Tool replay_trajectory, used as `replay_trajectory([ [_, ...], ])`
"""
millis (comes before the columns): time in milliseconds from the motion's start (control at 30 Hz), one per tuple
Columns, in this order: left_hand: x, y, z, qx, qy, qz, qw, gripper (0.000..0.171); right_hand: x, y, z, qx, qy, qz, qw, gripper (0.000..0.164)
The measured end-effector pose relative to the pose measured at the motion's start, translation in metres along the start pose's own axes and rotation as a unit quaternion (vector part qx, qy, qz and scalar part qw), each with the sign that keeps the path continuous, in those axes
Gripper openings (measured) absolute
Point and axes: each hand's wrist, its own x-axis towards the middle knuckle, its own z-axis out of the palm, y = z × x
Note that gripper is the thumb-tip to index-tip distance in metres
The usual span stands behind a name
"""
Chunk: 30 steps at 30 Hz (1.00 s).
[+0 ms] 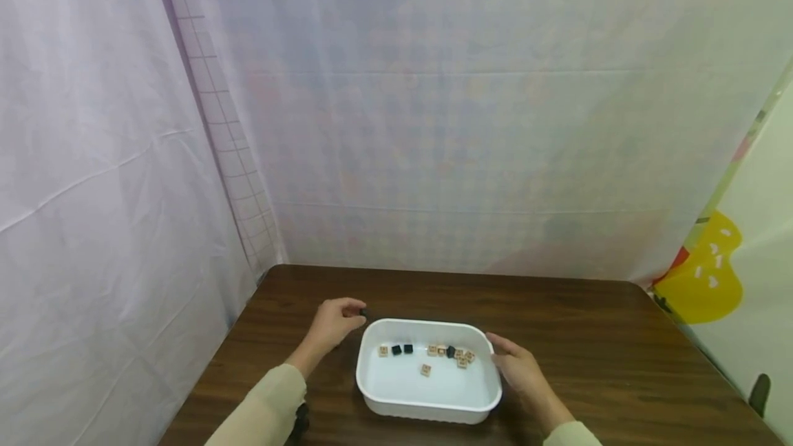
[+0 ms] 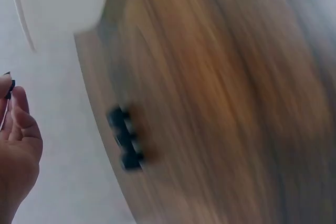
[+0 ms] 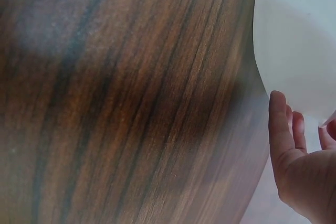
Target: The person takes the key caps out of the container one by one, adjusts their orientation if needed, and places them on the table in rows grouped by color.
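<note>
My left hand [image 1: 334, 323] pinches a small black block [image 1: 363, 312] between thumb and fingertips, just off the tray's far left corner. The same small black block [image 2: 12, 88] shows at the fingertips in the left wrist view, partly hidden by the thumb. My right hand [image 1: 519, 367] holds the right side of a white plastic tray [image 1: 427, 405], with fingers along the outer wall and thumb at the rim. Inside the tray lie several small beige square pieces [image 1: 425, 369] with dark markings and a few black blocks [image 1: 396, 349], mostly toward the far side.
Black pieces [image 2: 126, 139] stand in a row on the dark wooden table [image 2: 210, 103], close to my left forearm. Pale curtains [image 1: 434, 157] hang behind the table and on its left. A yellow printed shape [image 1: 703, 281] marks the cloth at the right.
</note>
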Motion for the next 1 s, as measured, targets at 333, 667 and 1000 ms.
replay_trajectory([
  [333,-0.016,-0.051,-0.065,0.062,0.013,-0.044,0.997,0.021,-0.002,-0.003,0.001,-0.008,0.003,-0.008,1.0,0.046],
  [667,-0.028,-0.088,-0.083,0.155,-0.055,-0.068,0.984,0.019,-0.001,0.001,0.001,0.007,0.015,-0.024,1.0,0.045],
  [1000,-0.028,-0.092,-0.073,0.156,-0.049,-0.053,0.9851,0.019,-0.001,0.003,0.001,0.013,0.014,-0.031,0.999,0.045],
])
